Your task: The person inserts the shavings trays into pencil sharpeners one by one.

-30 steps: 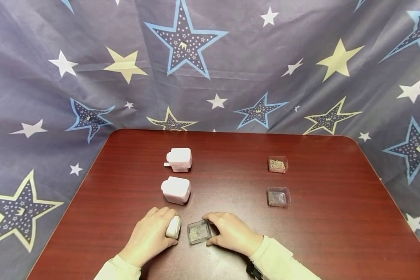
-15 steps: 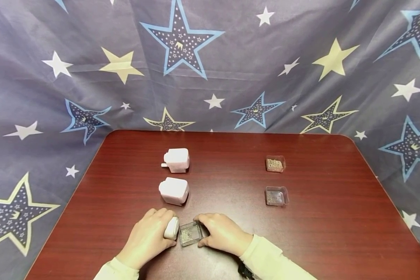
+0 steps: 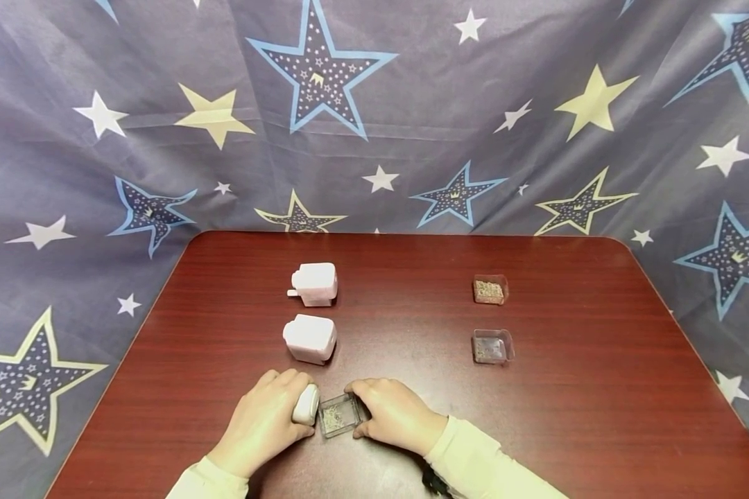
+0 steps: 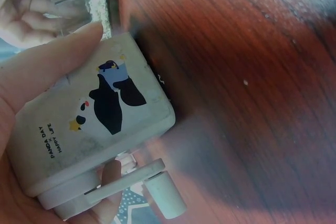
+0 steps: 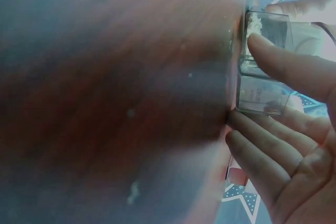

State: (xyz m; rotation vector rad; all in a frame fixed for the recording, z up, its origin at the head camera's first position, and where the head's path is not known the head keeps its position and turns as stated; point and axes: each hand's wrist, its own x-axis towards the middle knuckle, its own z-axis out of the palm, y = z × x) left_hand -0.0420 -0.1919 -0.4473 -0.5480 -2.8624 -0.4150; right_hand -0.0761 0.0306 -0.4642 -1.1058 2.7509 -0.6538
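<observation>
My left hand (image 3: 265,416) grips a white hand-crank pencil sharpener (image 4: 89,129) with a panda print, its crank (image 4: 128,179) showing in the left wrist view. My right hand (image 3: 399,414) holds a clear shavings drawer (image 3: 348,413) between the thumb on one side and fingers on the other. Pale shavings (image 5: 253,24) lie in one part of this drawer; a second compartment (image 5: 257,95) sits beside it. In the head view the drawer's left end is right at the sharpener's side, low over the table.
Two pink pencil sharpeners (image 3: 316,281), (image 3: 310,338) stand behind my left hand. At the right are a clear drawer (image 3: 505,285) full of shavings and another clear drawer (image 3: 508,344) with few. A star-patterned cloth (image 3: 374,138) hangs behind the red-brown table (image 3: 568,388).
My right hand has moved the drawer left, narrowing the gap to the sharpener. Over the last half second both hands stay nearly still. The head view has shifted slightly.
</observation>
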